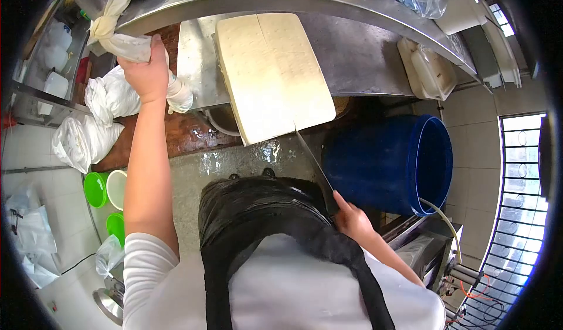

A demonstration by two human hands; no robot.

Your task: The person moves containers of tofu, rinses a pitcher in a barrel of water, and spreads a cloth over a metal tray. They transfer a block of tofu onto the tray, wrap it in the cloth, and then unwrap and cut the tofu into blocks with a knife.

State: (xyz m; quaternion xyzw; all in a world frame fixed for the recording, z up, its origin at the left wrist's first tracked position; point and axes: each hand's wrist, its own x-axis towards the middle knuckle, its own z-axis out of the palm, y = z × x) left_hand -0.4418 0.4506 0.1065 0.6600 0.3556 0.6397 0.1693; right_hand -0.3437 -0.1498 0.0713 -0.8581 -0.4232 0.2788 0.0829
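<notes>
A large pale-yellow slab (272,75), which looks like fresh cheese or tofu, lies on the metal table (363,60), its near end jutting past the edge. A thin straight line runs down from its far edge, and a short slit shows at its near edge. My right hand (352,217) is closed around the handle of a long knife (315,164), whose tip meets that near edge at the slit. Off to the left, my left hand (146,75) is closed on a white cloth (130,47), twisted and knotted at its upper end. My left fingers are partly hidden.
A blue barrel (372,164) lies on its side at right. White cloth bundles (111,98) rest at left above green buckets (95,189). A metal shelf (258,0) crosses above the slab. A white plastic container (431,72) stands at the table's right end.
</notes>
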